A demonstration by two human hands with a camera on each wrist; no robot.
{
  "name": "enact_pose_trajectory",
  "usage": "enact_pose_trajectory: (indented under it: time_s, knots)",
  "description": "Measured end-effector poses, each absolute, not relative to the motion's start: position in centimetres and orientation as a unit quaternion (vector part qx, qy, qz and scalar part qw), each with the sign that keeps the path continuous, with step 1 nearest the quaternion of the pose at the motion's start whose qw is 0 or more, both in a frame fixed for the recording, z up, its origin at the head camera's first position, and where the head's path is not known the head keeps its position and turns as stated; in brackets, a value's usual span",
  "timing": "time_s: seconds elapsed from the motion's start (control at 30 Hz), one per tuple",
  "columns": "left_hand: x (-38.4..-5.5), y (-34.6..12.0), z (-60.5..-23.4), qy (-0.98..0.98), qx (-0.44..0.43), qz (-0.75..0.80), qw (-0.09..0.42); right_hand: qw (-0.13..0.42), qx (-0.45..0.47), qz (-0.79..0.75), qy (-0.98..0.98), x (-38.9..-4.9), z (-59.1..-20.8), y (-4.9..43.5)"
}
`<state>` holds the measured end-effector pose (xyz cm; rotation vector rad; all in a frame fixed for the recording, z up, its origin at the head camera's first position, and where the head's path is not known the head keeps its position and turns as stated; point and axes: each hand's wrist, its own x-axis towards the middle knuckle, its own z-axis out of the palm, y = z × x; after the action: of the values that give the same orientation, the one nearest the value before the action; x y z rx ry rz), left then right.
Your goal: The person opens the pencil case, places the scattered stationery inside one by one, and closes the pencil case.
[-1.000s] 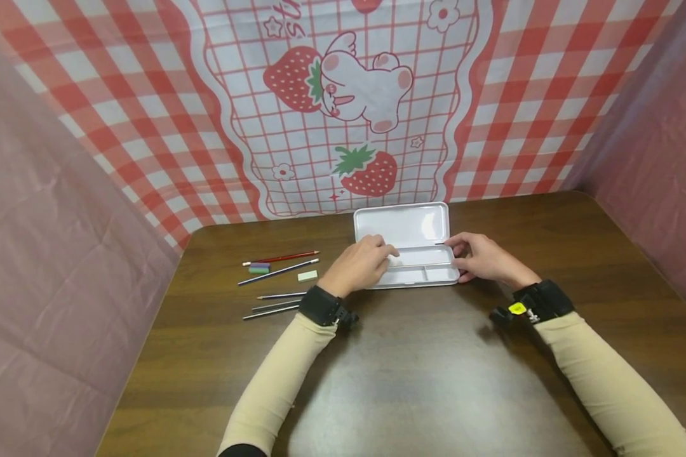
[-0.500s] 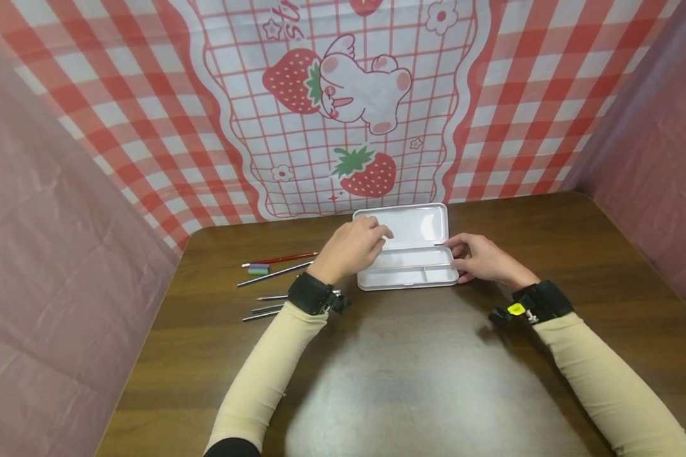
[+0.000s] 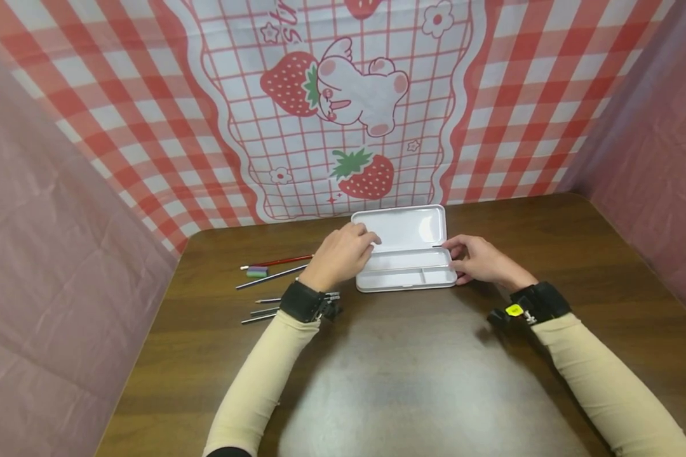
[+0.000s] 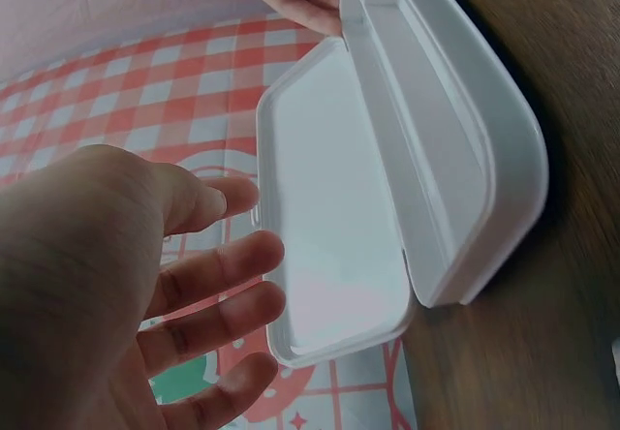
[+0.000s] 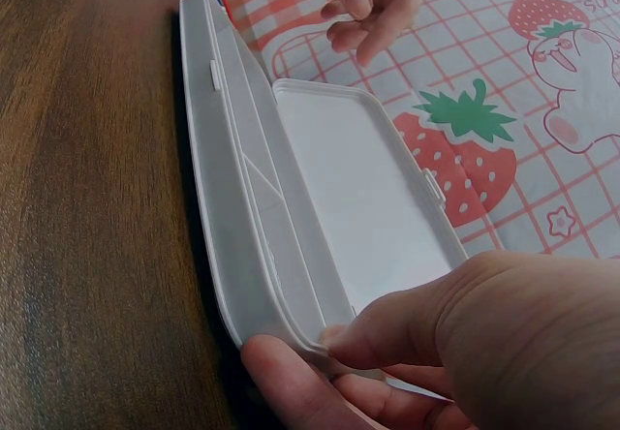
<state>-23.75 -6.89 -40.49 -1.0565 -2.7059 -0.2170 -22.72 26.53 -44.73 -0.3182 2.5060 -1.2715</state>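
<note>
A white pencil case (image 3: 406,279) lies on the wooden table, its lid (image 3: 406,228) swung back towards the cloth backdrop. My right hand (image 3: 476,259) grips the case's right end; in the right wrist view the thumb (image 5: 387,328) is on the rim and the fingers are against the outer wall. My left hand (image 3: 340,257) is over the case's left end, holding nothing. Seen from the left wrist, its fingers (image 4: 223,323) are spread and loosely bent beside the lid. Dividers split the bare inside of the case into compartments.
To the left lie a red pencil (image 3: 282,261), a blue pencil (image 3: 271,277) and several dark pencils (image 3: 257,320), partly hidden by the left arm. A small purple and green block (image 3: 257,272) lies among them. The checked cloth (image 3: 148,139) rises behind the table.
My left hand has lifted from inside the case and moved left, now covering the pale green eraser. My right hand keeps its grip on the right end.
</note>
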Motion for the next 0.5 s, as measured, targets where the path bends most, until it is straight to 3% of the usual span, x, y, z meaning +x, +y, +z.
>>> enact_pose_trajectory:
  time_s: [0.5]
  knots:
    - [-23.9, -10.1, -41.6, -0.929, -0.333, -0.118, 0.111, 0.160, -0.107, -0.450, 0.872, -22.7, -44.7, 26.5]
